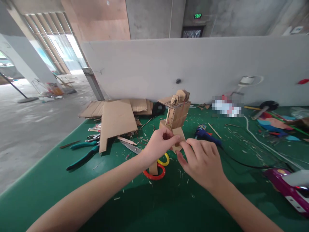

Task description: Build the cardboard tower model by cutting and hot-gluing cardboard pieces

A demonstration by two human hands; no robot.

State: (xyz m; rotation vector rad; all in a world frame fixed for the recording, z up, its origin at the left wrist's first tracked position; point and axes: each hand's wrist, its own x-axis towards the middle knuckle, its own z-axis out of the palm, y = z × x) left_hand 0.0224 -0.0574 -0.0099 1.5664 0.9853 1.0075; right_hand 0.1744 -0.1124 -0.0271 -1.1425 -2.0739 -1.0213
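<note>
A small upright cardboard model (180, 114) stands on the green table in front of me, with a rounded piece on its top. At its foot, my left hand (160, 141) is closed with thumb and index finger on a small cardboard piece (178, 132). My right hand (201, 158) pinches the near right edge of that piece, thumb below and fingertips close to the left thumb. The fingers partly cover the piece, so whether it is joined to the model is unclear. Under my left wrist lie scissors (154, 176) with red and yellow handles, on a cardboard strip (153, 168).
Cardboard sheets (119, 117) and teal-handled pliers (84, 158) lie left. A blue glue gun (209, 137) rests right of the model, its black cord running right. Further right are a purple-and-white device (288, 191), a white cable and coloured scraps. A white partition (145, 71) stands behind.
</note>
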